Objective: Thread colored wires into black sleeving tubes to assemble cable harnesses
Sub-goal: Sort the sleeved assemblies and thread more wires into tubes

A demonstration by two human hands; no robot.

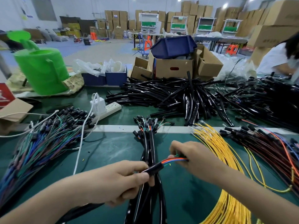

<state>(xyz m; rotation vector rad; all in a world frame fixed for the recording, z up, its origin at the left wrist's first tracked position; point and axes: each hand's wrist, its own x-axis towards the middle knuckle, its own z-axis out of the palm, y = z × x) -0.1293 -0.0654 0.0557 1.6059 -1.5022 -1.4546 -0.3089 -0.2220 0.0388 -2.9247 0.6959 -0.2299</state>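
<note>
My left hand (119, 180) grips a black sleeving tube (155, 169) near its open end, above the green mat. Orange, green and blue wires (174, 160) run from that end to the right into my right hand (192, 157), which pinches them. Under my hands lies a bundle of finished sleeved harnesses (149, 143) with connectors at the far end. A large pile of empty black tubes (174, 97) sits further back. Yellow wires (216, 147) fan out on the right, red-and-black connector wires (262, 143) beyond them, and green-blue connector wires (47, 136) on the left.
A white power strip (106, 109) with a charger and white cables lies centre-left. A green watering can (43, 70), blue bins (105, 77) and cardboard boxes (174, 67) stand at the back. Another person (279, 59) works at the far right.
</note>
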